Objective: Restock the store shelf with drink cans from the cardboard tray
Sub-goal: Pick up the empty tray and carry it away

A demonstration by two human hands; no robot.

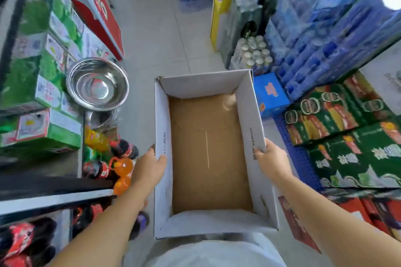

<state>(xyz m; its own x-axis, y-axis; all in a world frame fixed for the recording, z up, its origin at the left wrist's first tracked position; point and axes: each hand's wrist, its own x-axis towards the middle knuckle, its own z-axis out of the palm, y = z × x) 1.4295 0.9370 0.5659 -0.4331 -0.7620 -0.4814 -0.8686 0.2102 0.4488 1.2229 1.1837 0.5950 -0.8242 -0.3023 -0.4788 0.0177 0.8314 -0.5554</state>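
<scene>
A cardboard tray with white walls and a bare brown bottom is held in front of me above the aisle floor. No cans lie in it. My left hand grips its left wall, thumb over the rim. My right hand grips the right wall the same way. The store shelf runs along my left, with dark and orange drink bottles on its lower levels.
A steel bowl sits on the left shelf beside green boxes. To the right stand stacked blue water packs, a blue carton and green cases. The tiled aisle runs ahead between them.
</scene>
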